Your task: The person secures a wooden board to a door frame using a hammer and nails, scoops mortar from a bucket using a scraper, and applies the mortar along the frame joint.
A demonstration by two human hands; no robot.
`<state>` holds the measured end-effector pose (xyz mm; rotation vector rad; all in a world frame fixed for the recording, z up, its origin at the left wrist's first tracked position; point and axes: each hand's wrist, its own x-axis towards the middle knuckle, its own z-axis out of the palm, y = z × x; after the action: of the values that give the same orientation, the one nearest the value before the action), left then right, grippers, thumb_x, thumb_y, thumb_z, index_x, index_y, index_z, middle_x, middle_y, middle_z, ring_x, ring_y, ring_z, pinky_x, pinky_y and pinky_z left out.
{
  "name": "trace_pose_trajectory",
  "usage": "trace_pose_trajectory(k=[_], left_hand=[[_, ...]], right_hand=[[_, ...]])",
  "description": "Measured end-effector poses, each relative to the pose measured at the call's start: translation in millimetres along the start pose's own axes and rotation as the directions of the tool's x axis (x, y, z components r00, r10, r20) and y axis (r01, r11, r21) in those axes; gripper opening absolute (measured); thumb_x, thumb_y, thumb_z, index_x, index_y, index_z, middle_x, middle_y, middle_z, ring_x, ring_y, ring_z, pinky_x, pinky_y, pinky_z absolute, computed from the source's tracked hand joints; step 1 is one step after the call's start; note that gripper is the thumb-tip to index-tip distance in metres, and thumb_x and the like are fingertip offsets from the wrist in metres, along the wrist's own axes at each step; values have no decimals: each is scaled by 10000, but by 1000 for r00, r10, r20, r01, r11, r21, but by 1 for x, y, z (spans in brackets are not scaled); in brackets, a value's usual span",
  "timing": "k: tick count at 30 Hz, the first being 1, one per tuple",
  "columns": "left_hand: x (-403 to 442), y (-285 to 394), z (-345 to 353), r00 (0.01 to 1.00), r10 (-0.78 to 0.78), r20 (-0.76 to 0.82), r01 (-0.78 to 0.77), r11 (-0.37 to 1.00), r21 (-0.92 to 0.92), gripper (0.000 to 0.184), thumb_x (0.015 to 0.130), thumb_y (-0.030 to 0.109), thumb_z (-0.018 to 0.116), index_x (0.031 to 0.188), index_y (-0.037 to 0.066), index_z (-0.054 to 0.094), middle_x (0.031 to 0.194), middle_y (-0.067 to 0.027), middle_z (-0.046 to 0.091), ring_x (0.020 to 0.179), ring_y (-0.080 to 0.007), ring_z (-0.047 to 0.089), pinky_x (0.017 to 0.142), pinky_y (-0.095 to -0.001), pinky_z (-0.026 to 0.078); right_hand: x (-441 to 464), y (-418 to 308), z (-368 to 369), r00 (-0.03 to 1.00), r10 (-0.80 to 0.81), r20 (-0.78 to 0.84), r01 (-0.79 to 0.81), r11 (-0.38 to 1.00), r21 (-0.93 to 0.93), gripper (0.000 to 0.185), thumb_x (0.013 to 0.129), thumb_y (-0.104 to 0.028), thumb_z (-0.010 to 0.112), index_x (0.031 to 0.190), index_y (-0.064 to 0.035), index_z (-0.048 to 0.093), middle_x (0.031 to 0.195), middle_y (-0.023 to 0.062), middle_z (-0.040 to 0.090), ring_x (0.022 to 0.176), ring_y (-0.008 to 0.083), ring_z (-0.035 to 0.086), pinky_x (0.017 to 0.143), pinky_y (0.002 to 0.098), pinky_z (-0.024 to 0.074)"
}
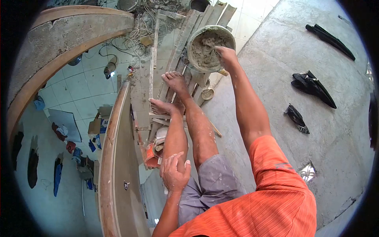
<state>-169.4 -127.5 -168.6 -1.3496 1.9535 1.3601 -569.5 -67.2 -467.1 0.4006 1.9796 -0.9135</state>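
My right hand (226,57) reaches over the near rim of a round bucket (190,42) with grey wet mortar (206,55) inside. Its fingers look curled at the mortar's surface; what they grip, if anything, is hidden. My left hand (176,172) lies flat on my left knee, fingers stretched out and nothing in it. Both bare feet (176,83) rest on the planks of a wooden scaffold (173,59), below the bucket in view. Mortar specks cover my legs and hands.
An orange container (152,157) with things in it stands beside my left leg. A wood-capped wall edge (112,158) runs along the left, with a tiled floor (81,87) far below. A rough cement wall (276,79) with dark openings fills the right. Tangled cable (138,37) lies beyond.
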Motion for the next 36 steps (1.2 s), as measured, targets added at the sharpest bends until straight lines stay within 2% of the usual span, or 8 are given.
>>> trace_pose_trajectory(k=[4, 14, 16, 17, 19, 25, 28, 36], left_hand=[[-2, 2, -2, 1000, -14, 4, 14, 1000, -8, 360, 833, 278, 741, 1149, 105, 726, 1095, -108, 712, 1065, -324, 652, 986, -453, 480], [-3, -1, 1, 1000, -7, -15, 7, 1000, -6, 383, 818, 281, 762, 1159, 109, 722, 1129, -103, 722, 1100, -323, 658, 978, -446, 498], [-1, -1, 0, 1000, 0, -16, 0, 1000, 0, 383, 818, 280, 762, 1159, 112, 722, 1130, -102, 722, 1097, -320, 658, 975, -444, 500], [-2, 0, 1, 1000, 9, -8, -9, 1000, -3, 382, 818, 279, 763, 1160, 114, 722, 1131, -101, 723, 1095, -318, 659, 971, -443, 501], [-2, 3, 1, 1000, 18, -14, -18, 1000, -8, 352, 826, 267, 749, 1142, 111, 727, 1120, -90, 723, 1076, -310, 657, 974, -436, 492], [-15, -2, 1, 995, 58, -76, -65, 993, -94, 332, 850, 254, 737, 1135, 84, 727, 1091, -112, 720, 1027, -327, 667, 941, -443, 509], [-30, -10, -4, 999, 0, -45, -11, 969, -247, 345, 890, 254, 762, 1162, 47, 717, 1088, -126, 731, 1008, -280, 691, 917, -388, 534], [-32, 86, -131, 967, 48, -251, -250, 384, -889, 383, 1058, 347, 623, 1249, 17, 664, 1149, -39, 707, 1066, -126, 656, 956, -304, 507]], right_hand=[[45, -8, 11, 997, 73, -35, -79, 976, -203, 191, 882, -244, 785, 866, -56, 753, 692, 13, 583, 539, 130, 475, 483, 311, 354], [30, 8, 15, 988, -127, 93, 133, 989, -58, 420, 923, -244, 743, 1288, -38, 718, 1037, 54, 745, 814, 148, 638, 698, 301, 510], [40, 45, -3, 635, -681, 365, 751, 433, -498, 430, 966, -260, 714, 1337, -45, 684, 1091, 46, 733, 839, 154, 639, 715, 303, 517], [8, 34, -2, 872, -442, 209, 478, 860, -178, 422, 979, -269, 709, 1341, -54, 677, 1073, 31, 722, 804, 141, 626, 684, 292, 504], [-41, 16, -11, 979, -18, 204, -27, 976, 218, 400, 983, -308, 729, 1305, -72, 693, 923, -24, 662, 688, 77, 546, 577, 243, 420], [-146, -22, -34, 981, -152, 122, 165, 981, -103, 617, 839, -356, 859, 1337, -35, 686, 921, 36, 701, 731, 113, 598, 632, 279, 478], [-227, -83, -44, 880, -426, 211, 465, 862, -202, 604, 815, -289, 871, 1305, 19, 696, 1210, 145, 738, 1067, 203, 674, 942, 344, 516], [-512, -354, -32, 292, -761, 579, 931, 366, 12, 417, 751, -190, 920, 1091, -7, 761, 899, 101, 718, 784, 182, 663, 733, 321, 526]])
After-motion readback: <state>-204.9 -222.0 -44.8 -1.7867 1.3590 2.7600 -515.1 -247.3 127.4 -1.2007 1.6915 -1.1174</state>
